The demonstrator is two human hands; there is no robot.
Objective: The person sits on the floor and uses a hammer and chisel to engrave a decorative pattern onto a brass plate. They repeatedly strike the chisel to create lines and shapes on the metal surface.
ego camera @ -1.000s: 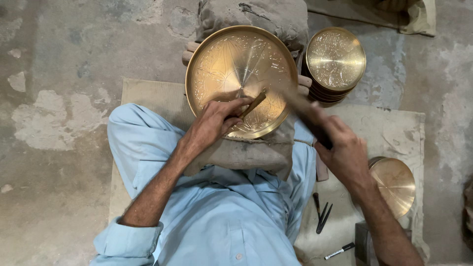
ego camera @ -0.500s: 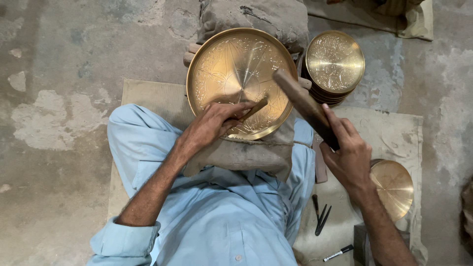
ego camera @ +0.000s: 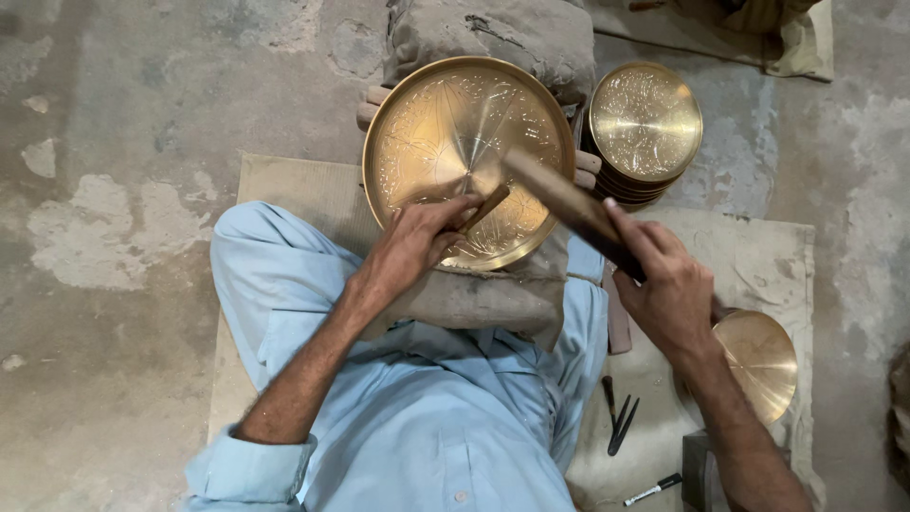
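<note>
Two hands work one brass plate (ego camera: 445, 142): left hand (ego camera: 412, 245) pinches a chisel (ego camera: 485, 207), right hand (ego camera: 668, 284) clenches a hammer (ego camera: 569, 204); stacked plates (ego camera: 646, 123) stand just beside

Hammer (ego camera: 569, 210) head motion-blurred over the brass plate (ego camera: 427, 123); chisel (ego camera: 485, 207) tip hidden beneath it.

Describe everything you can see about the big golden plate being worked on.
The large round brass-coloured plate is shiny, with a raised rim and fine chased leaf-like patterns around a plainer centre. It leans tilted on a grey padded cushion over the person's lap. The left hand rests on its lower edge, holding a small punch against it.
</note>
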